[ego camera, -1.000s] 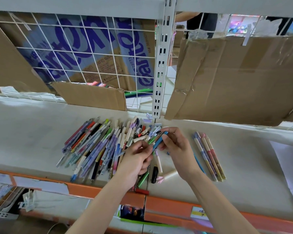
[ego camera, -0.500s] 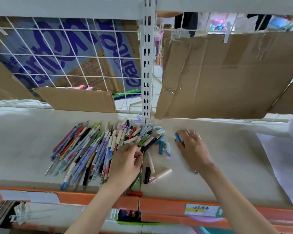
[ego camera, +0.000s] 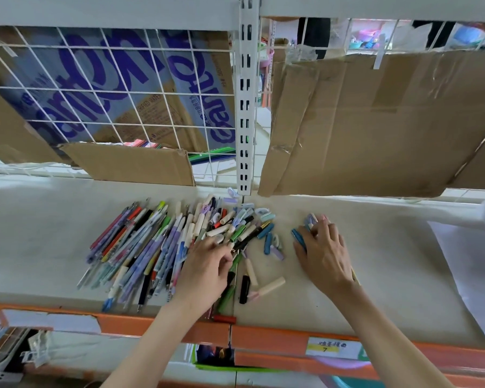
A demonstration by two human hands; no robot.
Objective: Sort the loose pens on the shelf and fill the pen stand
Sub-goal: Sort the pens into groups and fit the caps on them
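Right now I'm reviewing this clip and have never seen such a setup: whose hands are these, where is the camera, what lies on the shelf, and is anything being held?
There is no machine here: a person works bare-handed, and the single wide-angle camera sits on their head, looking forward and down. The pale shelf with an orange front edge carries a big pile of loose pens and some loose caps. The left hand reaches into the pile's right side, fingers curled among the pens; whether it grips one cannot be told. The right hand lies over a small separate group of pens further right, fingers bent on them. Cardboard hangs behind a wire grid. No pen stand is in view.
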